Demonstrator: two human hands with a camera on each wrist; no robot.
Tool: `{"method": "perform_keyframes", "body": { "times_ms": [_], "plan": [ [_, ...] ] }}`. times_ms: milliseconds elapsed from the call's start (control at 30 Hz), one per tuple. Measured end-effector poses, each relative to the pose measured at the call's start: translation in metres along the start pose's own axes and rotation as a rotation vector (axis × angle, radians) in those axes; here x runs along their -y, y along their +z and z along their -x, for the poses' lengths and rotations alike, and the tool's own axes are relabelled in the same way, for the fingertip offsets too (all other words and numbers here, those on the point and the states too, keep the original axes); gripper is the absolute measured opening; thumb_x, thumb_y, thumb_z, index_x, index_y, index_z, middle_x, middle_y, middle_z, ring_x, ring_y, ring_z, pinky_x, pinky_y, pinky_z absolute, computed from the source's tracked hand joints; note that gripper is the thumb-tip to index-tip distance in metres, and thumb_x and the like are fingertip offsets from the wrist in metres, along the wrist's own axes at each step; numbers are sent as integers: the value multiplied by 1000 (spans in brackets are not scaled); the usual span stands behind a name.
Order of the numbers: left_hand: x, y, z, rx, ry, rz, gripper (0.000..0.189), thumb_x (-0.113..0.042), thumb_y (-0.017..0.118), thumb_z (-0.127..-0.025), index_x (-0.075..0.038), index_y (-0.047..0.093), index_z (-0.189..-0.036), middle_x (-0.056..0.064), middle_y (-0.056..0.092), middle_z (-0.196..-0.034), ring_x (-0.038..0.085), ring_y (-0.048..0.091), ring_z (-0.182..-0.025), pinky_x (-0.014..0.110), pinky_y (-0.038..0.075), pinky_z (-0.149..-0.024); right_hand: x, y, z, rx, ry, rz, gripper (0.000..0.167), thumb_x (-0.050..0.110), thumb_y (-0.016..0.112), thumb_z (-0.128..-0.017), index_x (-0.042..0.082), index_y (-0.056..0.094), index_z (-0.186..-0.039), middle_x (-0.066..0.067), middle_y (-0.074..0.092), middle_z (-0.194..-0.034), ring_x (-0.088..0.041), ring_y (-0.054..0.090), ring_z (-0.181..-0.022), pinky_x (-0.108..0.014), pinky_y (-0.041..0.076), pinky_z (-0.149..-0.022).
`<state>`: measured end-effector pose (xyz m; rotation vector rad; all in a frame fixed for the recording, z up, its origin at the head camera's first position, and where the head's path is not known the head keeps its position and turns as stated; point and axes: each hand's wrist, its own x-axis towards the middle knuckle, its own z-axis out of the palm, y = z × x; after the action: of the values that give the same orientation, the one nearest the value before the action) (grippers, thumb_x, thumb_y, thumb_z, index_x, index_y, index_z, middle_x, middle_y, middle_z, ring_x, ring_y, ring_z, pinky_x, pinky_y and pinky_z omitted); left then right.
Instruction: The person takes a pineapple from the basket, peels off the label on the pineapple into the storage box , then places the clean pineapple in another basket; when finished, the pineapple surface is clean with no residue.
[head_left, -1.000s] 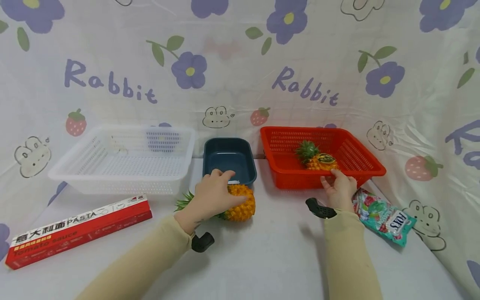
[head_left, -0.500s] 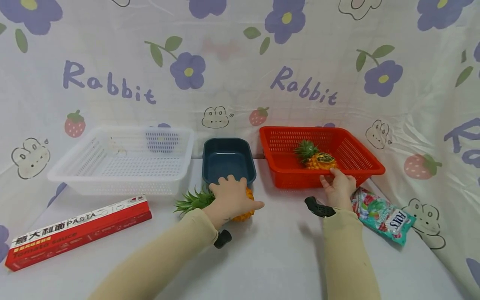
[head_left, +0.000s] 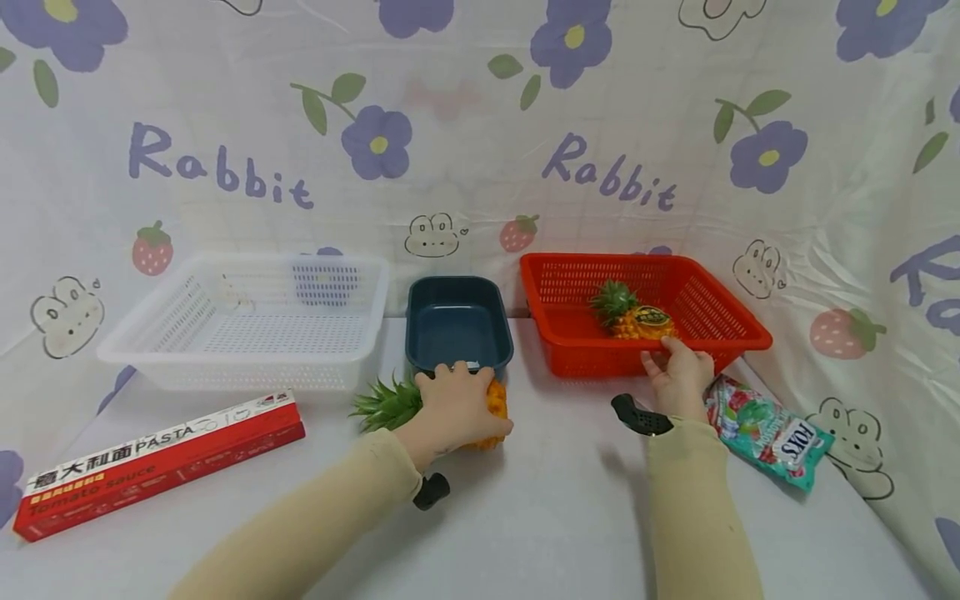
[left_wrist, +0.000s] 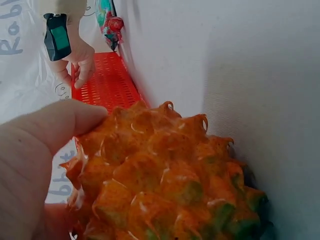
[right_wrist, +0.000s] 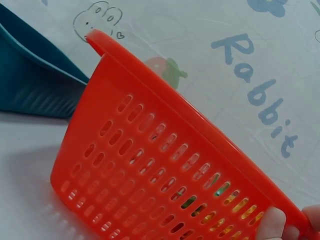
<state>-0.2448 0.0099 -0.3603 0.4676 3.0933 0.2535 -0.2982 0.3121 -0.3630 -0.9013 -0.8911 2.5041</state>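
Pineapple (left_wrist: 165, 180) lies sideways on the white table (head_left: 555, 508), just in front of the blue bin (head_left: 459, 325), leaves toward the person's left. From where I stand, the left hand (head_left: 452, 407) grips it from above, thumb pressed to the knobbly skin, though how far the other fingers wrap is hard to see. The right hand (head_left: 681, 379) pinches the near rim of the red basket (head_left: 585, 360), where a second pineapple (head_left: 645, 323) rests.

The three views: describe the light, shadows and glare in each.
Head: bright, soft shadow beside the right sleeve; left wrist: dimmer, small glints on the pineapple; right wrist: sheen along the rim of the red basket, soft shadow on the table.
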Motion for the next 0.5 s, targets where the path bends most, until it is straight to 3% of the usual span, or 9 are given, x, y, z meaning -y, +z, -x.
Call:
{"method": "perform_keyframes", "body": {
  "times_ms": [133, 267, 500],
  "plan": [
    [8, -1, 7, 10, 59, -7, 71, -63, 63, -66, -26, 52, -125, 8, 51, -104, 30, 44, -94, 54, 34, -80, 0, 0, 1, 2, -7, 4, 57, 8, 63, -86, 27, 29, -127, 7, 32, -119, -17, 45, -95, -27, 53, -70],
    [18, -1, 16, 3, 156, -16, 68, -61, 63, -66, -28, 52, -125, 5, 50, -104, 27, 42, -93, 50, 34, -75, 0, 0, 2, 5, -15, 8, 57, 8, 63, -86, 26, 29, -127, 7, 33, -118, -17, 45, -98, -28, 53, -71],
    [42, -5, 35, 0, 409, -22, 67, -55, 66, -66, -29, 51, -127, 1, 50, -114, 24, 42, -103, 42, 33, -75, 0, 0, 0, -1, 2, 6, 58, 8, 63, -86, 29, 28, -128, 7, 30, -127, -17, 44, -97, -28, 53, -70]
  ]
}}
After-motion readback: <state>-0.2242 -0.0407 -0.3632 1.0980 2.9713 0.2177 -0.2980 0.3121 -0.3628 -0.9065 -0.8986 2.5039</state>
